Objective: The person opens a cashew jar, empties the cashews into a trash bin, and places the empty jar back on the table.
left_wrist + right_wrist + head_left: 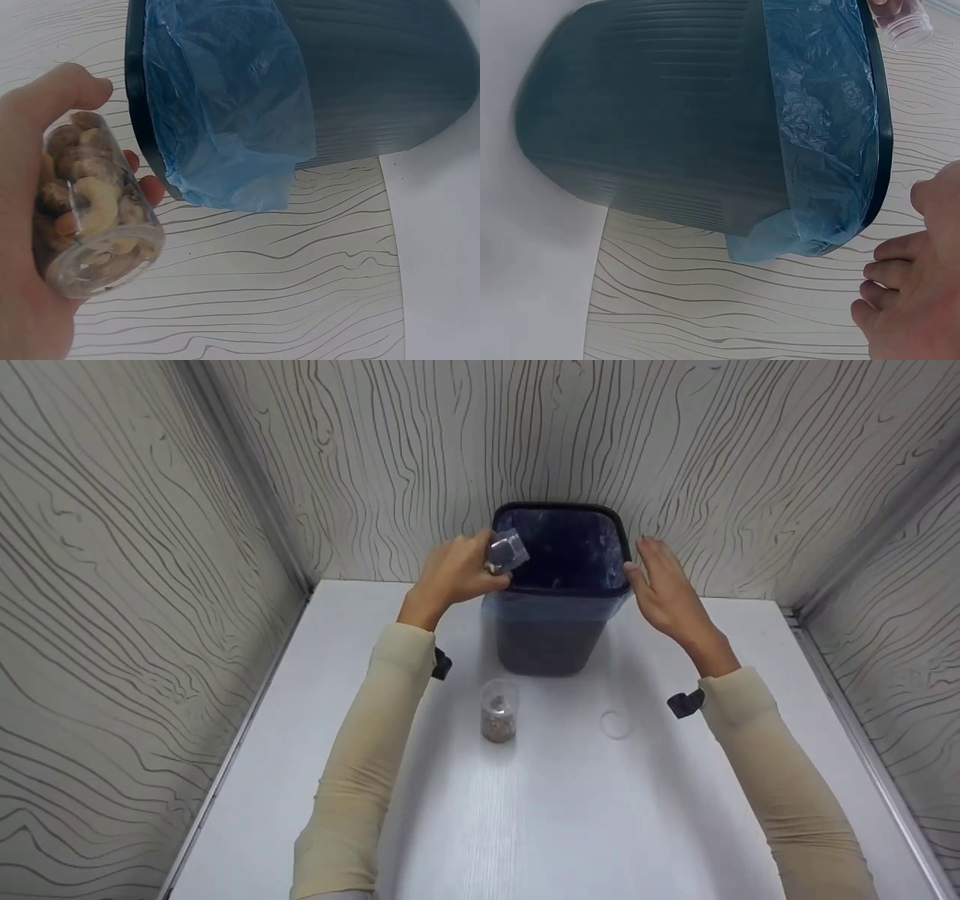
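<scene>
Nearer you than your left fingers point(480, 542): one clear cylindrical jar point(499, 724), brown contents. Nearer you than your right fingers point(660, 556): one thin translucent ring point(616, 737). Beneath both: white tabletop point(585, 810). Beyond: pale, dark-veined wall panel point(420, 457). Either side: grey metal rails point(246, 472).

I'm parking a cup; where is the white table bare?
The white table between the beige sleeves, nearer than the clear jar of brown pieces and clear ring. Smaller patches lie outside each sleeve. Crowded: the rim of the dark plastic bin, flanked by left hand and right hand.
</scene>
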Demonstrator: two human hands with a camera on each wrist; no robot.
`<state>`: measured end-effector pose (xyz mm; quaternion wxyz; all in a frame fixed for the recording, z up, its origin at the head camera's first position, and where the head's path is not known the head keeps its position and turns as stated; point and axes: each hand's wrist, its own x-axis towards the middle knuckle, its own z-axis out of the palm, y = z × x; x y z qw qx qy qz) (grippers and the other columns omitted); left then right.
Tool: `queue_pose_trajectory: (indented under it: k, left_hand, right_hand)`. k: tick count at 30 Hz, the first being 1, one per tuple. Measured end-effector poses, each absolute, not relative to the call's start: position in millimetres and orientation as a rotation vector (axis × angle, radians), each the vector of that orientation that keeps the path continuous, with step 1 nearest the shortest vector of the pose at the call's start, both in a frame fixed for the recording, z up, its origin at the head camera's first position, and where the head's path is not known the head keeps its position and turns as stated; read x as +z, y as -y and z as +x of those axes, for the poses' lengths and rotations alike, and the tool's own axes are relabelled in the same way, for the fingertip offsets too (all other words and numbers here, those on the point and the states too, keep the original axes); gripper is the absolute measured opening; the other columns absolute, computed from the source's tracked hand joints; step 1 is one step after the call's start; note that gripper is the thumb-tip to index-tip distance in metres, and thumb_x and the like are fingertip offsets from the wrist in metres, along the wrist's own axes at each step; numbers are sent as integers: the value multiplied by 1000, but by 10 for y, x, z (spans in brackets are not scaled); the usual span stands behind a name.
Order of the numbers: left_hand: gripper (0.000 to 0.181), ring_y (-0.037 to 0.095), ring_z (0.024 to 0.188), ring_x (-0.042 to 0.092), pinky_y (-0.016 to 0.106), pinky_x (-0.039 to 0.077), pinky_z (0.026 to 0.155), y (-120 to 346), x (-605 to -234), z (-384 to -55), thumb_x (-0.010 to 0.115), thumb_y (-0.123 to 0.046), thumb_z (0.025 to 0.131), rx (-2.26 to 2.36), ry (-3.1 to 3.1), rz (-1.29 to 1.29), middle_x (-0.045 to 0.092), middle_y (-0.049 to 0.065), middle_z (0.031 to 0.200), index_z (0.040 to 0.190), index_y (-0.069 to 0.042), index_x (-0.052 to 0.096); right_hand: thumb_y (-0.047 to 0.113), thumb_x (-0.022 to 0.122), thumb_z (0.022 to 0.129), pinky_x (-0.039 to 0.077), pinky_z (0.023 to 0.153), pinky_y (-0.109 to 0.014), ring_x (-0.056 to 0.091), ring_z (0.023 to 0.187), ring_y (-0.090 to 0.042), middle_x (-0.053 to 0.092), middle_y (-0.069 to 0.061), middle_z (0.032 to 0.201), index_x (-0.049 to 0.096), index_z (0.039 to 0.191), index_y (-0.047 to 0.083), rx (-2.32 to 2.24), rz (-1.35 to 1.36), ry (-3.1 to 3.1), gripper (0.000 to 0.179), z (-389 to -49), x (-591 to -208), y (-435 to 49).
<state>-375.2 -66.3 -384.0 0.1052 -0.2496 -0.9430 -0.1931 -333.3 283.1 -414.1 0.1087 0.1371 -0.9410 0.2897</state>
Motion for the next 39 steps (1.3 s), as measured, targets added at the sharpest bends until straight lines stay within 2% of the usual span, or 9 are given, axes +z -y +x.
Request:
queue_pose_trajectory:
  k: [6,15,26,39]
  left_hand:
    - [49,22,76,62,42,53,68,652,-3827,-3773,73,-43,89,-584,2804,-734,72,6,96,124,-10,61]
    - [47,22,76,59,42,50,66,612,-3767,-3816,74,-45,89,-501,2818,-743,68,5,93,119,-10,60]
    - [47,25,78,64,46,55,69,595,-3746,-3830,73,-44,88,-484,2799,-755,71,7,95,120,-11,60]
    - [46,28,78,66,48,56,72,589,-3712,-3816,72,-44,90,-427,2782,-780,71,9,96,118,-9,60]
  right_hand:
    - [44,34,115,5,133,-59,0,166,-45,13,-32,174,21,164,-11,826,414,2800,75,-3424,-4085,-2821]
    - [56,29,114,1,133,-58,-6,166,-43,2,-31,176,10,166,-10,789,428,2895,86,-3526,-4000,-2793]
    - [53,30,114,2,132,-62,0,164,-51,4,-36,174,11,165,-13,682,467,2945,85,-3706,-3943,-2719]
    - [62,26,112,-1,133,-58,-2,165,-46,2,-31,176,10,166,-10,576,439,3027,91,-3782,-3941,-2669]
